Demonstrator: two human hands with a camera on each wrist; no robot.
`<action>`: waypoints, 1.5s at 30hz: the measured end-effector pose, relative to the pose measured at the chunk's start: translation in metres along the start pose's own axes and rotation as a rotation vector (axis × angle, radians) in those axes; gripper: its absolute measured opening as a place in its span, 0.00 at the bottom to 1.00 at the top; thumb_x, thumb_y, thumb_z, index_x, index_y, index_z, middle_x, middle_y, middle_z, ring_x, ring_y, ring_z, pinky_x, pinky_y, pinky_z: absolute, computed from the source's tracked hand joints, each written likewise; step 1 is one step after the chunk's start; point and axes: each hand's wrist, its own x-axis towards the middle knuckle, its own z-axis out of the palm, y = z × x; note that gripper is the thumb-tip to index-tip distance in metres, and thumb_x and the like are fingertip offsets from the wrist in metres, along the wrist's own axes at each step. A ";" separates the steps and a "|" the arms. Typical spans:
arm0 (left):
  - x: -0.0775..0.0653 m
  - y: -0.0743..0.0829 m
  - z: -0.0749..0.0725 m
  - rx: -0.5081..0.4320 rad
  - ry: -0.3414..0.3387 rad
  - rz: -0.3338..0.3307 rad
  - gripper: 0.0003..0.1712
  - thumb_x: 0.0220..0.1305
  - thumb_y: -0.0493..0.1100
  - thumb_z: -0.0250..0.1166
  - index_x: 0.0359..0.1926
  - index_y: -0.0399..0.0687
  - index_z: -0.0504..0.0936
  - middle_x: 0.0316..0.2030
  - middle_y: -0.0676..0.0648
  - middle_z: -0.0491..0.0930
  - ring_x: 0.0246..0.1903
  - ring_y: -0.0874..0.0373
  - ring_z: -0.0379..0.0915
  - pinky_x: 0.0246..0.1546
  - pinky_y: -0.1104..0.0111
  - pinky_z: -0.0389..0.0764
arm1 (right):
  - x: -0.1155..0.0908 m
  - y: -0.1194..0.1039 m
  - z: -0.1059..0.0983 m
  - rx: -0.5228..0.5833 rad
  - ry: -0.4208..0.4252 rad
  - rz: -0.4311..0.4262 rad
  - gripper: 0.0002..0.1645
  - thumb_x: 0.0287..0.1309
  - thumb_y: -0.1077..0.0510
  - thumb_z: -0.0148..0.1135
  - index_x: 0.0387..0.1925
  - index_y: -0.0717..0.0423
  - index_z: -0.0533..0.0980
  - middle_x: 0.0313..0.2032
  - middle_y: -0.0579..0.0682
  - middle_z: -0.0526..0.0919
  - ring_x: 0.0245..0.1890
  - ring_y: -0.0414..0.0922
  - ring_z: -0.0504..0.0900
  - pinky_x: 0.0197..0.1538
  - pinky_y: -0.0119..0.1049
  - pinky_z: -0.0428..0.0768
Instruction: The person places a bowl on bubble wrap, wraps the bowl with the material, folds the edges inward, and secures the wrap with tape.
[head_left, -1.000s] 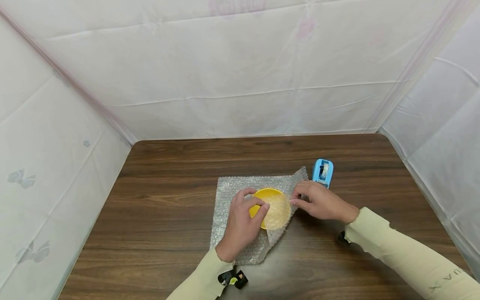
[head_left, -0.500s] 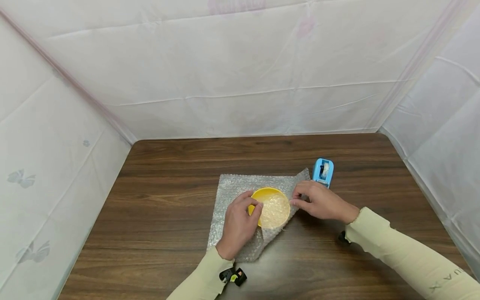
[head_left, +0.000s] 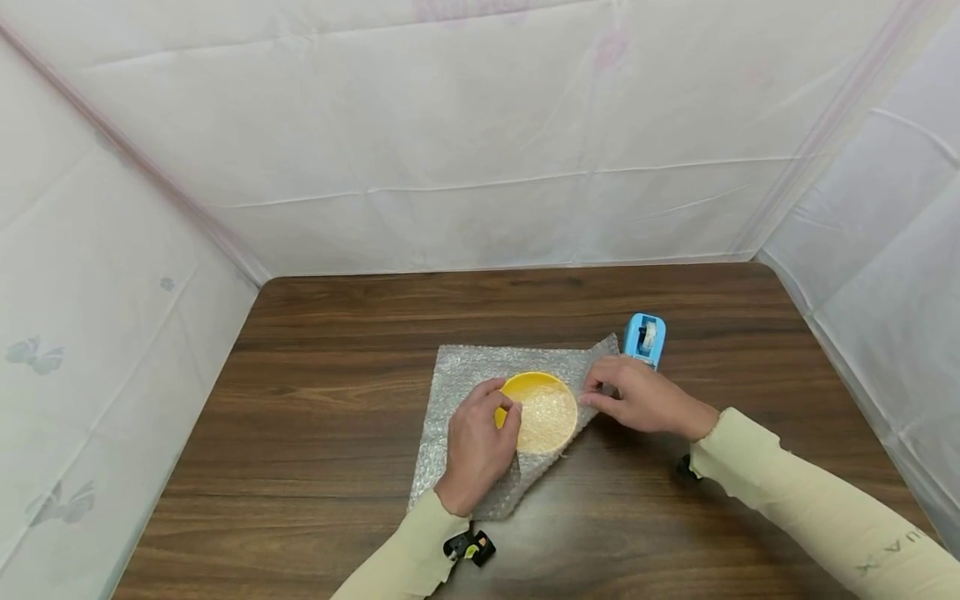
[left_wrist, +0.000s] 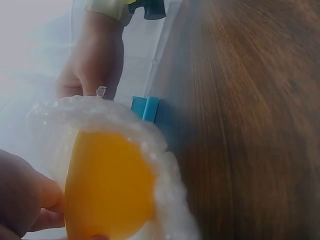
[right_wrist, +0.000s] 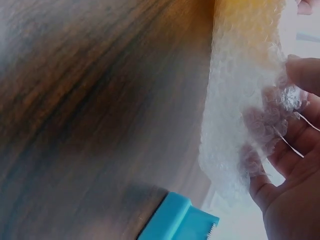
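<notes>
A yellow bowl (head_left: 531,382) rests on a sheet of bubble wrap (head_left: 442,408), with a flap of the sheet folded over its right part from the right. At the bowl's left side my left hand (head_left: 480,446) pinches the flap's edge between thumb and forefinger. My right hand (head_left: 641,396) grips the wrap just right of the bowl; in the right wrist view its fingers (right_wrist: 302,145) show through the clear bubbles. From the left wrist, the bowl's yellow surface (left_wrist: 107,180) shows inside the wrap (left_wrist: 170,190).
A blue tape dispenser (head_left: 645,337) with a tape roll stands just beyond the right hand, near a raised corner of the wrap. All of it lies on a dark wooden table (head_left: 322,392), bordered by white sheeting (head_left: 450,225) at the back and sides.
My left hand has drawn the flap leftward, so it covers more of the bowl. The right hand stays in nearly the same place, holding the wrap.
</notes>
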 end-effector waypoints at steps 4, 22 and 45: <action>0.000 0.000 0.000 0.013 0.000 0.007 0.09 0.65 0.39 0.70 0.26 0.45 0.86 0.52 0.42 0.88 0.46 0.47 0.88 0.43 0.56 0.87 | 0.006 0.006 -0.015 0.000 0.020 0.038 0.04 0.70 0.53 0.67 0.39 0.46 0.85 0.38 0.38 0.85 0.39 0.34 0.79 0.44 0.38 0.82; 0.000 0.002 0.002 -0.005 -0.023 -0.048 0.09 0.66 0.41 0.70 0.28 0.45 0.85 0.54 0.43 0.87 0.47 0.47 0.88 0.44 0.56 0.87 | 0.048 0.045 -0.047 -0.085 -0.099 0.418 0.14 0.74 0.55 0.58 0.39 0.60 0.84 0.22 0.48 0.80 0.16 0.41 0.71 0.26 0.36 0.70; -0.001 0.005 0.002 -0.004 -0.032 -0.055 0.08 0.66 0.41 0.71 0.29 0.44 0.87 0.54 0.43 0.87 0.48 0.48 0.88 0.47 0.56 0.88 | 0.056 0.046 -0.049 0.160 -0.128 0.643 0.21 0.70 0.58 0.61 0.20 0.59 0.83 0.14 0.52 0.83 0.16 0.46 0.82 0.29 0.38 0.81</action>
